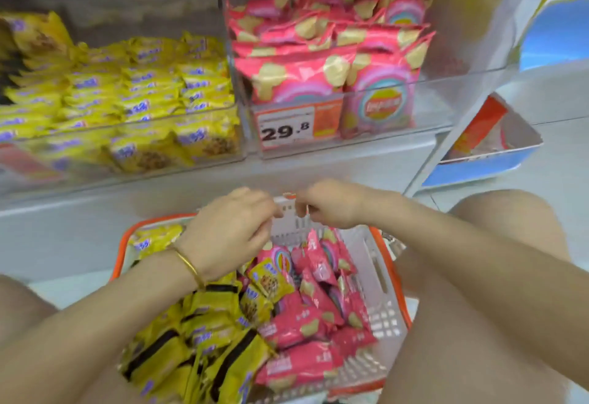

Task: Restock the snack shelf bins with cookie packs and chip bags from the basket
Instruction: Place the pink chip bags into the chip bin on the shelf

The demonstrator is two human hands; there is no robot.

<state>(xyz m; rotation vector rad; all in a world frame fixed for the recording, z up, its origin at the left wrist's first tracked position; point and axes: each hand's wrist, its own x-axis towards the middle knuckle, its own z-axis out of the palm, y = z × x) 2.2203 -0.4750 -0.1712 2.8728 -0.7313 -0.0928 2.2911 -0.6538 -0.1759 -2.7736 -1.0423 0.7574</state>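
At the bottom centre of the frame, a white slatted plastic basket with an orange rim (pixel 387 317) holds yellow cookie packs (pixel 204 340) on its left, most with long axes slanting toward the upper right. Pink chip bags (pixel 306 327) are heaped on its right, pointing every way. Above the basket's far wall, the left hand (pixel 229 231) and right hand (pixel 331 206) hover close together, fingers curled; blur hides whether they pinch anything. At upper left, a clear plastic bin (pixel 127 5) holds stocked yellow packs (pixel 143 85) lying flat, long axes across the frame. At upper centre, a second clear bin (pixel 446 98) holds stocked pink bags (pixel 318 62) upright, faces forward, behind an orange price tag (pixel 296 126).
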